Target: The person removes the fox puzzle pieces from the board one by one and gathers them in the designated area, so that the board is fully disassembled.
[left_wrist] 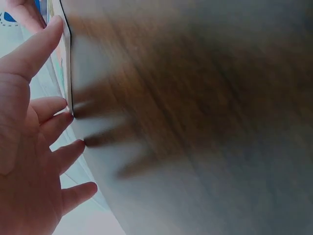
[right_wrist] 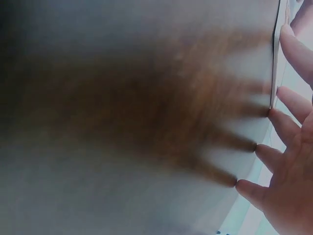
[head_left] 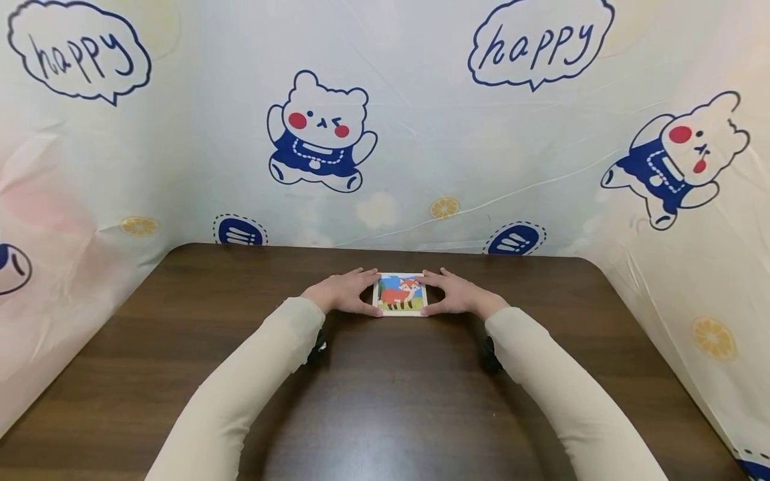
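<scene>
A small square fox picture with a white border lies flat near the back of the brown table. On its left side, my left hand touches the near corner with the thumb and the far corner with fingertips. My right hand mirrors this on the right side. In the left wrist view, the left hand has its fingers spread, some tips down on the tabletop. The right wrist view shows the right hand spread likewise beside the thin edge of the picture.
The dark wood table stretches toward me and to both sides. A pale printed curtain with bears and "happy" bubbles hangs behind it and along both sides. Dark wrist devices sit under the cream sleeves.
</scene>
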The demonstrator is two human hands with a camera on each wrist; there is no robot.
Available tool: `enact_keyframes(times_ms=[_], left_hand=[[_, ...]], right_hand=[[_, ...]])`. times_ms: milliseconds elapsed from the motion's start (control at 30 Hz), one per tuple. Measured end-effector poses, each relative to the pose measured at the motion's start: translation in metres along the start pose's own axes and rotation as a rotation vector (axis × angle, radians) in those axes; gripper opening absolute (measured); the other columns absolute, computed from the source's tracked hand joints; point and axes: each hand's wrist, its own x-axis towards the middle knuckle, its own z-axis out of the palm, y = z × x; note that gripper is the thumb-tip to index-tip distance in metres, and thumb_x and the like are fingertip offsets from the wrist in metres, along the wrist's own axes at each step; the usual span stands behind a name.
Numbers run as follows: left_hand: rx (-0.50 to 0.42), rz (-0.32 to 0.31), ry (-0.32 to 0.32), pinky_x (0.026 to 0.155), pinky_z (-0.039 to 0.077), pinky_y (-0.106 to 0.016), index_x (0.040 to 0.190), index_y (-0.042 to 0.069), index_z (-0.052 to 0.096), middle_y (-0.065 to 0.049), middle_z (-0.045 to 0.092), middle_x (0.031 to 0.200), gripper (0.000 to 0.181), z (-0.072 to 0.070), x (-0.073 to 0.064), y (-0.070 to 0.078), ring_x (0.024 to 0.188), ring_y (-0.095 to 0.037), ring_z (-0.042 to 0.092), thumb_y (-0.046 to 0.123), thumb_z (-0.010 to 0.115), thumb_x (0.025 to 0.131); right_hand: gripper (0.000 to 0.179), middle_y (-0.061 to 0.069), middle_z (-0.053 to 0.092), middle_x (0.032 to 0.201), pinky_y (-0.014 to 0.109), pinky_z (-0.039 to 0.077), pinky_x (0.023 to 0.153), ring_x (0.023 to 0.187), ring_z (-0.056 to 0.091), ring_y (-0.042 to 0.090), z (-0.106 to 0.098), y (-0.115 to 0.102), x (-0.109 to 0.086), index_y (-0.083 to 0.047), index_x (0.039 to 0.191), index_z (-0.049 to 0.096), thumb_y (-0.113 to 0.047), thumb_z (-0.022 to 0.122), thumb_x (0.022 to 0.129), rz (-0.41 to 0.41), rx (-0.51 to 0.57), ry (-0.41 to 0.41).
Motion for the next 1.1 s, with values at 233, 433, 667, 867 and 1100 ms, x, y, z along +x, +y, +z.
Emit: enact_keyframes(times_ms=[233, 433, 667, 867, 1100], left_hand=[[0.031, 0.023, -0.014, 0.119, 0.022, -0.061, 0.159, 0.018, 0.025, -0.003, 0.018, 0.168, 0.094, 0.002, -0.008, 0.003, 0.155, -0.033, 0.015, 0.062, 0.064, 0.087], [0.038, 0.029, -0.027, 0.118, 0.022, -0.062, 0.16, 0.02, 0.024, -0.001, 0.017, 0.168, 0.094, 0.004, -0.015, 0.004, 0.155, -0.033, 0.014, 0.064, 0.064, 0.086], [0.104, 0.037, -0.026, 0.116, 0.025, -0.064, 0.159, 0.022, 0.028, 0.0, 0.022, 0.167, 0.093, 0.01, -0.025, 0.009, 0.154, -0.032, 0.018, 0.065, 0.064, 0.085], [0.158, 0.054, -0.02, 0.114, 0.03, -0.062, 0.158, 0.022, 0.03, 0.001, 0.025, 0.166, 0.092, 0.016, -0.035, 0.016, 0.154, -0.032, 0.02, 0.068, 0.063, 0.085], [0.22, 0.052, -0.002, 0.112, 0.034, -0.062, 0.156, 0.022, 0.035, 0.001, 0.03, 0.164, 0.093, 0.02, -0.049, 0.027, 0.152, -0.033, 0.024, 0.068, 0.066, 0.082]], right_hand=[[0.087, 0.001, 0.018, 0.168, 0.067, 0.015, 0.117, 0.155, 0.004, 0.038, 0.003, -0.004, -0.012, -0.029, 0.157, 0.03, -0.054, 0.071, 0.085, -0.019, 0.016, -0.002], [0.084, 0.001, 0.018, 0.168, 0.067, 0.014, 0.118, 0.155, 0.004, 0.039, 0.007, -0.008, -0.02, -0.028, 0.157, 0.032, -0.051, 0.072, 0.086, -0.034, 0.024, -0.002], [0.083, 0.003, 0.02, 0.167, 0.067, 0.016, 0.117, 0.155, 0.005, 0.04, 0.01, -0.013, -0.036, -0.025, 0.156, 0.034, -0.05, 0.072, 0.086, -0.058, 0.026, -0.019], [0.083, 0.002, 0.021, 0.167, 0.066, 0.019, 0.117, 0.155, 0.007, 0.038, 0.015, -0.016, -0.048, -0.026, 0.156, 0.035, -0.052, 0.072, 0.086, -0.07, 0.013, -0.019], [0.083, 0.002, 0.024, 0.166, 0.064, 0.024, 0.116, 0.155, 0.012, 0.037, 0.025, -0.018, -0.062, -0.024, 0.155, 0.037, -0.052, 0.072, 0.085, -0.088, -0.014, 0.004]])
